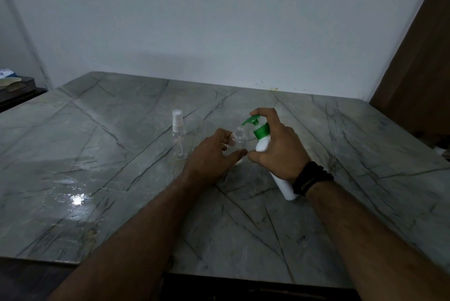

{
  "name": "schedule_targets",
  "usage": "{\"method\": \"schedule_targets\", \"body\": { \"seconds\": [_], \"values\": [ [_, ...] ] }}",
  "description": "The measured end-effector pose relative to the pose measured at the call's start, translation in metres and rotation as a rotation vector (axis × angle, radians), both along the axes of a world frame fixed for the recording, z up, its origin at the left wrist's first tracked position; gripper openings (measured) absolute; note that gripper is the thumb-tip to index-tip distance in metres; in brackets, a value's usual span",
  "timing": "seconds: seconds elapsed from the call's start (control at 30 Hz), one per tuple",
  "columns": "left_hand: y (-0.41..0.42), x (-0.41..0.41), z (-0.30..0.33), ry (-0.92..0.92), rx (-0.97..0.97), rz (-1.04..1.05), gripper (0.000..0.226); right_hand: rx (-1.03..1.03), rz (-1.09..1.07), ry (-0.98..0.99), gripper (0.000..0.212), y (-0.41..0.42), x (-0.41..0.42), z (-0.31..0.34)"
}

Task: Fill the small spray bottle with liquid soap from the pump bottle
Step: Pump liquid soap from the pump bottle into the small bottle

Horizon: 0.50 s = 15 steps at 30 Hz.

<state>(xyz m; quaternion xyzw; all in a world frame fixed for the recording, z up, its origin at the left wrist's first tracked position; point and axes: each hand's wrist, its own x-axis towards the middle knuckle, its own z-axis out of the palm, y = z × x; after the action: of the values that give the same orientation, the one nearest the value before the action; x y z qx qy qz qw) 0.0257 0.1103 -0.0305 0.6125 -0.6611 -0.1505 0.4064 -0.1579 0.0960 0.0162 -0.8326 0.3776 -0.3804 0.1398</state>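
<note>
My left hand [211, 157] holds a small clear spray bottle [239, 138] upright on the table, its neck uncapped. My right hand [277, 145] grips a white pump bottle [263, 143] with a green pump head [253, 120], tilted so the nozzle sits just above the small bottle's mouth. My index finger rests on top of the pump head. The white bottle's lower end [287, 190] sticks out below my wrist. A second small clear spray bottle [178, 135] with its white sprayer on stands to the left, apart from my hands.
The grey marble table [121, 154] has a bright light reflection at the left front. A pale wall runs behind it. A dark cabinet [17, 93] with items sits at far left. A brown wooden panel [418, 69] stands at the right.
</note>
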Motion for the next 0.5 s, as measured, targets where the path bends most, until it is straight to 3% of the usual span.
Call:
{"method": "schedule_targets", "body": {
  "seconds": [0.5],
  "values": [
    [0.0004,-0.0003,0.0,0.019,0.014,-0.002,0.047,0.015,0.007,0.006,0.075,-0.0015,0.0025,-0.0008]
  ]
}}
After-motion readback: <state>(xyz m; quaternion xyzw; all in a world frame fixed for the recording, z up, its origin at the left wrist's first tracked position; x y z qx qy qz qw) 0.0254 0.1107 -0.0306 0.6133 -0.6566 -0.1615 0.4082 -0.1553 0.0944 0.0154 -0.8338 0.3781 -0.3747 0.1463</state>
